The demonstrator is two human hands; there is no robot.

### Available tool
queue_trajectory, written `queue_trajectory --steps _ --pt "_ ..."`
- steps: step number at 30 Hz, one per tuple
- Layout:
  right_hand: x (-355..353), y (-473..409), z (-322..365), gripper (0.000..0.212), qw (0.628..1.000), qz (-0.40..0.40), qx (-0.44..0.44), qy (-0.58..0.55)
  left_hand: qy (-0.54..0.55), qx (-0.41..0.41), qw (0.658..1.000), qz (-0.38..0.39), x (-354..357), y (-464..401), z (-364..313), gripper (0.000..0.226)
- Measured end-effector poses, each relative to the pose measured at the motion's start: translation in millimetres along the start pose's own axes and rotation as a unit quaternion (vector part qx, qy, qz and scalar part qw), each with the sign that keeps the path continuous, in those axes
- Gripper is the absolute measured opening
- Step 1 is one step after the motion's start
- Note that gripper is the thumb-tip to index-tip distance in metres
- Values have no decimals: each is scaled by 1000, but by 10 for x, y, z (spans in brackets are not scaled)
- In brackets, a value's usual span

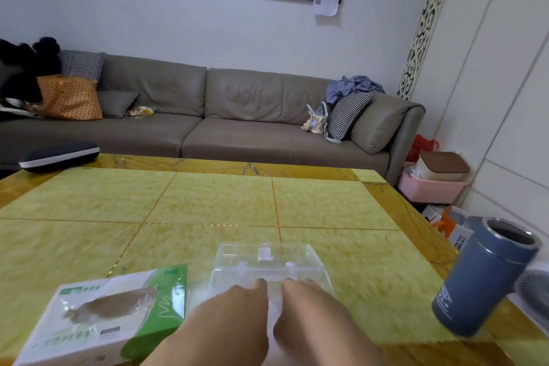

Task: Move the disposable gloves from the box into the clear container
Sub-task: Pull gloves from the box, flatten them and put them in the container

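A white and green box of disposable gloves [113,315] lies at the near left of the table, its oval opening facing up. Just right of it stands the clear container [267,261], a see-through plastic box with its top open. My left hand [237,315] and my right hand [309,312] are side by side at the container's near edge. Between them they hold a pale, translucent wad of gloves [274,309] over the container, thumbs on top. The other fingers are hidden underneath.
A blue steel flask [487,276] without a lid stands near the yellow table's [208,202] right edge. A dark glasses case [59,156] lies at the far left corner. A grey sofa [237,122] runs behind the table, and a white fan [534,294] sits low right.
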State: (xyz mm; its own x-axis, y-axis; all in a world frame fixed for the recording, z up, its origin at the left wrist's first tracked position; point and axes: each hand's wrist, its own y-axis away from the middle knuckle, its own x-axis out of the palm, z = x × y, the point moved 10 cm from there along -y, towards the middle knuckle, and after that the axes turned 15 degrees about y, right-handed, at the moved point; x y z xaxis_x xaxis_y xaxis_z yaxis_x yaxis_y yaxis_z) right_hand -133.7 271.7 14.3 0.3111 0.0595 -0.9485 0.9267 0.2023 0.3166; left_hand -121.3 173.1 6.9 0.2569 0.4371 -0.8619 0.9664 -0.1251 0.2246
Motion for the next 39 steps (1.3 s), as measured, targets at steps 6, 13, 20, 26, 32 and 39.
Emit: queue_trajectory --steps 6,13,20,26,32,39 --pt "-328 135 123 24 991 -127 -11 35 139 102 968 -183 -605 258 228 20" --pt "-413 90 419 37 964 -253 -72 -41 170 -16 938 -300 -1123 648 1322 16" --pt "-113 179 1362 48 932 -246 -262 40 82 -90 984 -130 -790 572 1775 35" --pt "188 126 1717 49 918 -243 -298 102 13 -59 993 -99 -618 522 1629 35" --pt "189 119 1674 50 918 -249 -295 92 15 -77 997 -11 -421 456 1733 35" --pt "215 126 1664 53 917 -260 -293 76 9 -93 996 -7 -436 442 1673 35"
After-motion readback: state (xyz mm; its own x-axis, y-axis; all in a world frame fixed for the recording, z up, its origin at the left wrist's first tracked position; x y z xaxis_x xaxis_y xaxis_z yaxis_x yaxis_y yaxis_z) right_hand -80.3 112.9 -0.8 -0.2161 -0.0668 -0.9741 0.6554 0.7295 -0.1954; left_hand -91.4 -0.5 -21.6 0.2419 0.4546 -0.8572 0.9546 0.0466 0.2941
